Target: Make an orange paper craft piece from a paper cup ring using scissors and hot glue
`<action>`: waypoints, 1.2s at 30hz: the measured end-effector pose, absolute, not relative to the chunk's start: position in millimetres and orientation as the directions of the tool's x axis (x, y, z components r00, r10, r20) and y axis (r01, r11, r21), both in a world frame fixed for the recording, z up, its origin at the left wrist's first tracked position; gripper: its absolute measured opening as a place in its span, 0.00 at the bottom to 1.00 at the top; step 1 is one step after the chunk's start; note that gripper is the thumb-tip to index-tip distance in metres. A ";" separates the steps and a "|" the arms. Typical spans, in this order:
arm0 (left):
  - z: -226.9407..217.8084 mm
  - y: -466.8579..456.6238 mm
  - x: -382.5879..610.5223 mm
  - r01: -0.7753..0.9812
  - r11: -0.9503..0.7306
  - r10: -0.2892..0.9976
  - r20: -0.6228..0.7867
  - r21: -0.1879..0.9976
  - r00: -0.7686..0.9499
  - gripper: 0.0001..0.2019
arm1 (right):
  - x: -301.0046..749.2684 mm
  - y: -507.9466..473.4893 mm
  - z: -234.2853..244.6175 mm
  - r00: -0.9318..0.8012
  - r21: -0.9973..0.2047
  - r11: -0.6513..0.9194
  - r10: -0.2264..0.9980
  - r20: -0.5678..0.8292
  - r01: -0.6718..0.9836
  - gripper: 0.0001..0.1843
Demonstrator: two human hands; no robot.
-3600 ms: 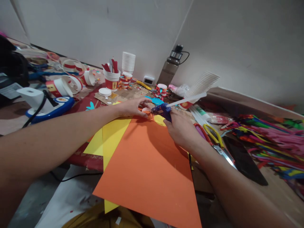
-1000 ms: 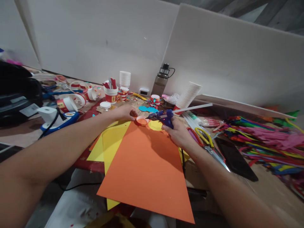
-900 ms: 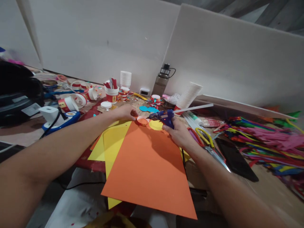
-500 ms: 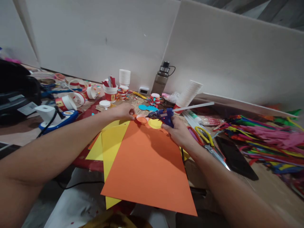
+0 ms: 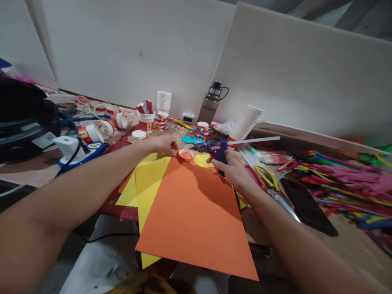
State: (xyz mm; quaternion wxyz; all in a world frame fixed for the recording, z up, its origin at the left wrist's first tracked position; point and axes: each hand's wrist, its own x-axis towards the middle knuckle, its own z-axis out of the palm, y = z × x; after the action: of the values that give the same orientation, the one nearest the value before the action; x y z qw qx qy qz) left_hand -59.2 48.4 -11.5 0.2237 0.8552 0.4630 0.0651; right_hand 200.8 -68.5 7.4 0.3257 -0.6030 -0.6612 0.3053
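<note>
A blue hot glue gun [image 5: 218,152] with a long white glue stick out of its back is gripped in my right hand [image 5: 233,169]. Its nozzle points left, just above and right of a short white paper ring [image 5: 185,155], which looks like a cut piece of paper cup. My left hand [image 5: 165,145] has its fingers pinched at the ring's left edge. The ring stands at the top of an orange paper sheet [image 5: 196,220]. Partly behind the gun lies a yellow paper disc [image 5: 202,160]. Farther back are blue paper circles [image 5: 191,140].
Yellow sheets [image 5: 151,175] stick out under the orange one. Scissors [image 5: 271,183], a dark phone [image 5: 308,206] and colourful pipe cleaners [image 5: 346,179] lie right. Behind stand a bottle [image 5: 210,104] and stacked cups [image 5: 247,122]. Left is a power strip [image 5: 92,151].
The glue gun's nozzle has drawn slightly away from the paper ring, to the right. My left hand stays at the ring. The whole view has shifted a little.
</note>
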 end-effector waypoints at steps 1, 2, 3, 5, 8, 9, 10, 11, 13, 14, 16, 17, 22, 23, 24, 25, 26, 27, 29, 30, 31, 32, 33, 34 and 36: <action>-12.6 49.7 -59.8 0.758 -0.466 0.822 -0.092 0.456 0.561 0.15 | 201.1 -68.3 7.4 -0.058 -0.808 0.076 0.997 0.052 0.584 0.17; -12.9 50.1 -59.9 0.756 -0.456 0.825 -0.096 0.469 0.557 0.14 | 201.5 -67.8 7.1 -0.058 -0.817 0.071 0.997 0.046 0.572 0.17; -12.6 49.5 -59.6 0.758 -0.442 0.829 -0.104 0.480 0.549 0.13 | 201.9 -67.3 6.6 -0.060 -0.823 0.068 0.997 0.041 0.564 0.17; -10.1 46.2 -57.8 0.783 -0.414 0.846 -0.120 0.465 0.519 0.13 | 202.5 -66.4 5.7 -0.060 -0.827 0.063 0.998 0.035 0.558 0.16; -5.2 39.3 -53.8 0.858 -0.391 0.896 -0.078 0.332 0.438 0.15 | 202.1 -66.7 6.0 -0.069 -0.831 0.071 0.997 0.039 0.552 0.15; -3.8 37.2 -52.6 0.878 -0.384 0.908 -0.057 0.284 0.416 0.17 | 201.6 -67.1 6.5 -0.072 -0.834 0.075 0.997 0.043 0.547 0.15; -2.6 35.2 -51.5 0.892 -0.379 0.916 -0.042 0.246 0.400 0.18 | 201.1 -67.7 7.0 -0.073 -0.837 0.078 0.996 0.046 0.541 0.15; -1.4 33.4 -50.5 0.899 -0.377 0.919 -0.033 0.225 0.394 0.18 | 200.6 -68.1 7.4 -0.071 -0.839 0.077 0.996 0.045 0.539 0.15; 1.0 30.1 -48.8 0.903 -0.375 0.920 -0.038 0.209 0.391 0.18 | 200.1 -68.4 7.7 -0.055 -0.835 0.065 0.998 0.041 0.547 0.15; 2.4 28.6 -47.9 0.904 -0.376 0.918 -0.047 0.205 0.393 0.17 | 200.1 -68.2 7.4 -0.046 -0.829 0.060 0.998 0.041 0.557 0.15; 5.0 26.2 -46.4 0.901 -0.387 0.909 -0.079 0.195 0.408 0.15 | 200.9 -67.2 5.9 -0.036 -0.819 0.051 0.999 0.037 0.572 0.16; 6.0 25.7 -45.8 0.898 -0.396 0.903 -0.099 0.190 0.419 0.15 | 201.5 -66.5 4.9 -0.035 -0.816 0.051 0.999 0.038 0.576 0.16; 2.3 32.8 -48.0 0.889 -0.398 0.888 -0.151 0.226 0.435 0.21 | 203.8 -64.9 1.9 -0.046 -0.796 0.078 0.997 0.063 0.600 0.17; 0.1 35.8 -49.3 0.888 -0.396 0.885 -0.161 0.235 0.437 0.22 | 203.6 -65.2 2.2 -0.049 -0.793 0.082 0.997 0.066 0.603 0.17; -2.0 38.7 -50.5 0.886 -0.398 0.882 -0.167 0.238 0.441 0.23 | 203.3 -65.6 2.6 -0.052 -0.791 0.086 0.996 0.068 0.606 0.16; -4.0 41.4 -51.7 0.880 -0.406 0.877 -0.167 0.246 0.451 0.23 | 202.9 -66.1 3.2 -0.056 -0.790 0.089 0.996 0.070 0.606 0.15; -5.5 43.5 -52.7 0.874 -0.413 0.872 -0.167 0.254 0.461 0.24 | 202.4 -66.6 3.7 -0.058 -0.790 0.090 0.996 0.069 0.606 0.15; -6.5 45.0 -53.6 0.868 -0.420 0.868 -0.163 0.265 0.470 0.25 | 202.0 -67.0 4.1 -0.058 -0.792 0.088 0.996 0.067 0.605 0.15; -6.8 45.6 -54.5 0.858 -0.427 0.865 -0.148 0.284 0.480 0.25 | 201.5 -67.4 4.3 -0.055 -0.798 0.080 0.997 0.059 0.597 0.14; -6.2 45.0 -54.6 0.854 -0.428 0.866 -0.136 0.295 0.481 0.24 | 201.5 -67.5 4.2 -0.058 -0.801 0.080 0.997 0.057 0.593 0.14; -5.4 44.0 -54.5 0.851 -0.425 0.869 -0.123 0.307 0.479 0.23 | 201.6 -67.5 3.9 -0.063 -0.803 0.084 0.996 0.058 0.591 0.14; -4.7 43.0 -54.3 0.848 -0.422 0.873 -0.110 0.322 0.476 0.22 | 201.8 -67.4 3.6 -0.070 -0.802 0.091 0.996 0.061 0.590 0.14; -4.1 42.2 -54.1 0.841 -0.420 0.875 -0.094 0.342 0.475 0.21 | 202.1 -67.2 3.2 -0.079 -0.801 0.099 0.995 0.064 0.590 0.13; -4.0 41.9 -53.9 0.832 -0.421 0.876 -0.076 0.362 0.476 0.20 | 202.5 -66.9 2.9 -0.086 -0.800 0.105 0.994 0.067 0.591 0.13; -5.1 42.8 -54.0 0.817 -0.424 0.877 -0.049 0.390 0.479 0.16 | 203.2 -66.3 2.4 -0.089 -0.799 0.109 0.994 0.070 0.592 0.14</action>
State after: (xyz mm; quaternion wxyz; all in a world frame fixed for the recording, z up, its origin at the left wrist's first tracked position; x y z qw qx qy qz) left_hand -54.0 42.8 -5.1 0.1836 0.8400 0.5042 0.0811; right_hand 203.2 -66.3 2.4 0.3250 -0.5914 -0.6701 0.3092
